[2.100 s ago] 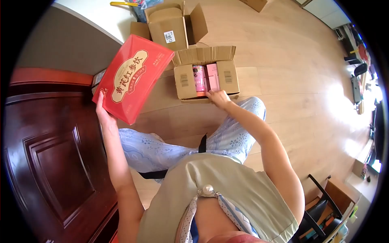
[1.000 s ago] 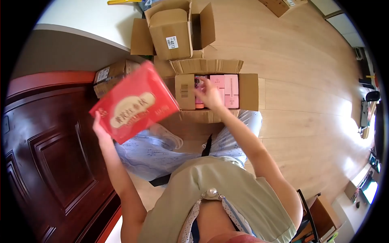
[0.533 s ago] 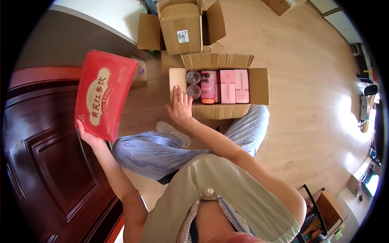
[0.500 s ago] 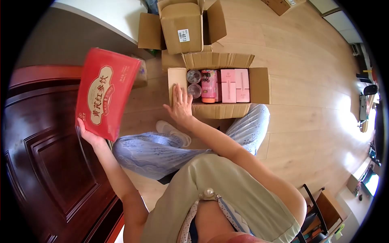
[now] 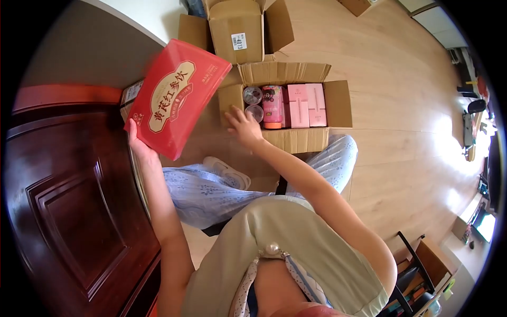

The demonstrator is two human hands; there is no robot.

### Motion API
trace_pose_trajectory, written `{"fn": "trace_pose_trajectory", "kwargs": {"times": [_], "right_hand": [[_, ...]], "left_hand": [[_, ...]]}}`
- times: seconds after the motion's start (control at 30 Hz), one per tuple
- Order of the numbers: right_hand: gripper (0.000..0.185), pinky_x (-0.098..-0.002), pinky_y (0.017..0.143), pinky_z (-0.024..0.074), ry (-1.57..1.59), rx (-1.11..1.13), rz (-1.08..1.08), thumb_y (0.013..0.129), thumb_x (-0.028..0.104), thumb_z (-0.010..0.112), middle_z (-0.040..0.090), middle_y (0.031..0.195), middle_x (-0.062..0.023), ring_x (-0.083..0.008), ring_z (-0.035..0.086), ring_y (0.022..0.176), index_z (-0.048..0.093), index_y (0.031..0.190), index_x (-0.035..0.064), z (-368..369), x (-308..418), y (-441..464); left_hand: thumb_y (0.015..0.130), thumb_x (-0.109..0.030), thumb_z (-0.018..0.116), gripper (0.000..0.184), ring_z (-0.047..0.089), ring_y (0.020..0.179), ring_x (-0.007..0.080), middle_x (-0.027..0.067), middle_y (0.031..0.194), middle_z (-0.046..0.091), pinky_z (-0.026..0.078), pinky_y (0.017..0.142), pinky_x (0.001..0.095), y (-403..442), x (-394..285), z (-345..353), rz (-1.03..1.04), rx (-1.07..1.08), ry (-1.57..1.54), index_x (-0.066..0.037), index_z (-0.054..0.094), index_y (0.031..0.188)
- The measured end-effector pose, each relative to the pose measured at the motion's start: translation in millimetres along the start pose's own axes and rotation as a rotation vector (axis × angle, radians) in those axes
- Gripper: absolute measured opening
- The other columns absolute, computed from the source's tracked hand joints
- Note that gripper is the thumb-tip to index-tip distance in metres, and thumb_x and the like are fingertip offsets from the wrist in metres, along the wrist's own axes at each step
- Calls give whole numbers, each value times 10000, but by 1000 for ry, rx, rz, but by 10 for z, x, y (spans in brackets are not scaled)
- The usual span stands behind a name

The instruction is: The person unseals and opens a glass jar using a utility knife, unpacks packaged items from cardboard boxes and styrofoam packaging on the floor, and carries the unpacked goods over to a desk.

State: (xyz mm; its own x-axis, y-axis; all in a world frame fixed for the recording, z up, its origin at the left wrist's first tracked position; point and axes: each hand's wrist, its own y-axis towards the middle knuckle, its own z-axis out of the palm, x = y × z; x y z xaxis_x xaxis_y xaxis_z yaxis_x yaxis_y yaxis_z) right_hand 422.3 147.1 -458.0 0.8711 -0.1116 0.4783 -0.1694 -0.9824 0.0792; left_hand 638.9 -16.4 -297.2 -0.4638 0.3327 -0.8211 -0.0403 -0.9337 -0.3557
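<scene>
My left hand (image 5: 142, 147) grips a flat red gift box (image 5: 178, 100) with a cream label by its lower corner, holding it tilted in the air left of an open cardboard carton (image 5: 296, 141). Fingers apart, my right hand (image 5: 246, 130) is over the carton's near left corner, close to its left flap and a clear round container (image 5: 255, 112). A second clear container (image 5: 252, 95) sits behind that one. Beside them inside the carton are a pink bottle with an orange end (image 5: 272, 107) and pink boxes (image 5: 298, 106).
Behind the carton stands another cardboard box (image 5: 236, 31) with open flaps and a white label. A dark wooden panelled door (image 5: 79, 222) is close on my left. My legs (image 5: 211, 195) lie just in front of the carton, on a wooden floor (image 5: 401, 142).
The red gift box has moved right and away from me, turning clockwise, with my left hand. My right hand has shifted from the left flap slightly right, and its fingers are more bent.
</scene>
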Motion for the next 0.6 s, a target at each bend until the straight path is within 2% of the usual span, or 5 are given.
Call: {"fn": "trace_pose_trajectory", "kwargs": {"times": [0.1,0.2,0.43,0.53,0.6], "right_hand": [[439,-422,883,420,295,-365,104,745,156,659,495,1160,-160,-348,498,990,491,1140,66,-389,-322,-146],[719,-414,842,467,191,-207,672,676,274,760,499,1084,-198,-366,516,1009,357,1216,23,-528,-567,-255],[1056,-419,800,503,-1,93,841,551,375,824,476,1147,-227,-373,560,987,223,1352,43,-312,-566,-164],[1036,-428,803,499,147,-29,787,531,332,811,465,1169,-239,-387,566,967,241,1346,42,-565,-512,-232],[818,-414,802,491,253,-189,690,537,298,797,527,1103,-223,-371,575,955,447,1226,31,-640,-620,-338]], "left_hand": [[916,-377,498,501,523,1110,272,132,1251,534,434,930,400,45,12,98,-33,15,35,-11,475,1258],[915,-377,498,508,518,1116,279,135,1262,524,432,934,405,26,-19,235,-20,18,68,-11,467,1266],[913,-380,498,524,502,1140,285,134,1286,501,426,955,417,-79,63,348,-24,74,-26,-15,442,1285],[913,-382,495,540,488,1159,282,131,1308,480,413,966,419,-120,11,361,-47,103,-14,-20,417,1307],[914,-385,493,547,485,1164,282,128,1309,480,406,972,418,-99,25,320,-53,122,14,-22,410,1315]]}}
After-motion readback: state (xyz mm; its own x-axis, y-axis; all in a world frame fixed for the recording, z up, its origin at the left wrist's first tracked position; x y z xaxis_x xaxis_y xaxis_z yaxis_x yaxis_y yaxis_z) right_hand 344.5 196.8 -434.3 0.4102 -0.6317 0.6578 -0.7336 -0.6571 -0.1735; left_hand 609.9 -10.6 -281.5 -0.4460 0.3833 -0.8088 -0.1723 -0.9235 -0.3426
